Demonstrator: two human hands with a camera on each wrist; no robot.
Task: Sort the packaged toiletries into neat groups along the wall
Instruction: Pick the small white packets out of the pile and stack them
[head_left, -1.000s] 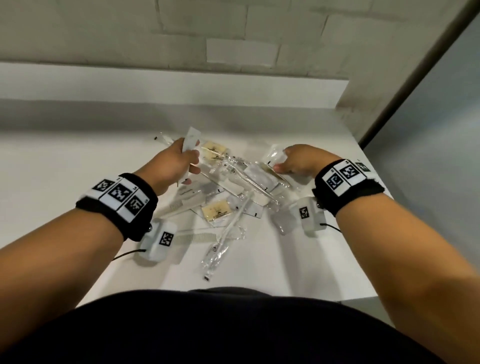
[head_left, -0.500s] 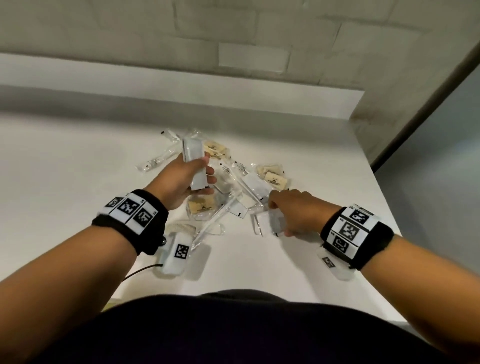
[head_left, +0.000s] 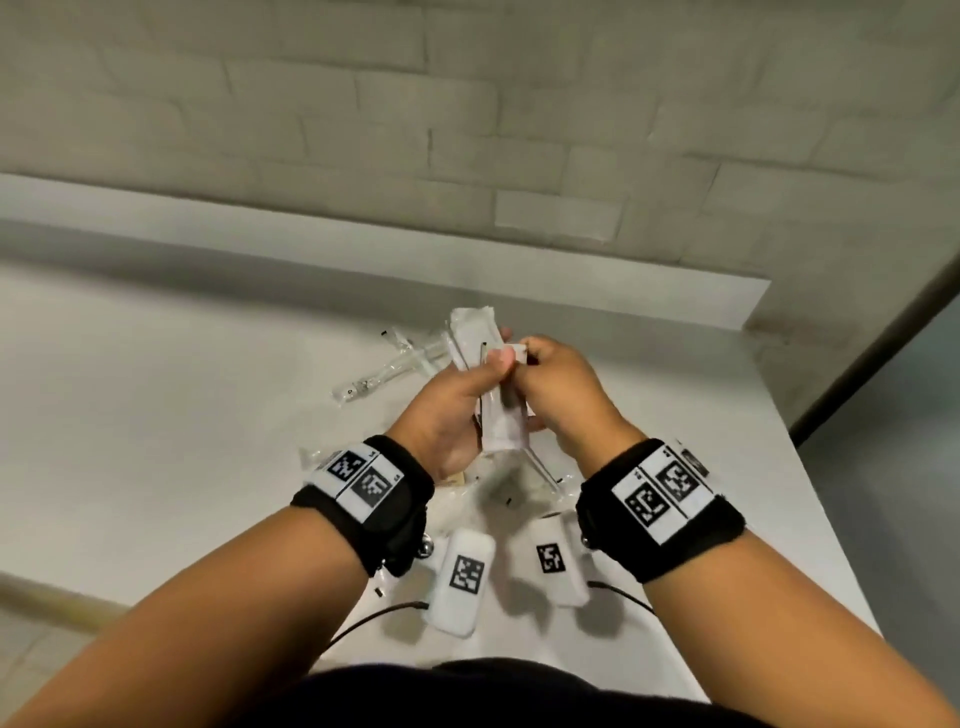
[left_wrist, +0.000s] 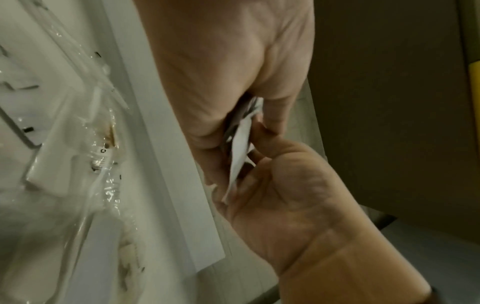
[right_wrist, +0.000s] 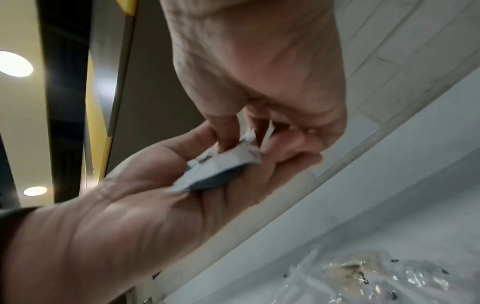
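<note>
Barely started imo: both hands, the left hand (head_left: 457, 410) and right hand (head_left: 558, 395), have fingers pinched on a stack of white packets (head_left: 493, 384) held above the counter (head_left: 156, 415). Nothing's grouped along the wall (head_left: 467, 130) yet, and the loose pile (head_left: 395, 358) lies on the counter under the hands, well short of the wall.

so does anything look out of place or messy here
Yes: the clear-wrapped toiletries lie crisscrossed in a loose heap mid-table, none lined up along the wall. Both the left hand and right hand hold white packets above it.
</note>
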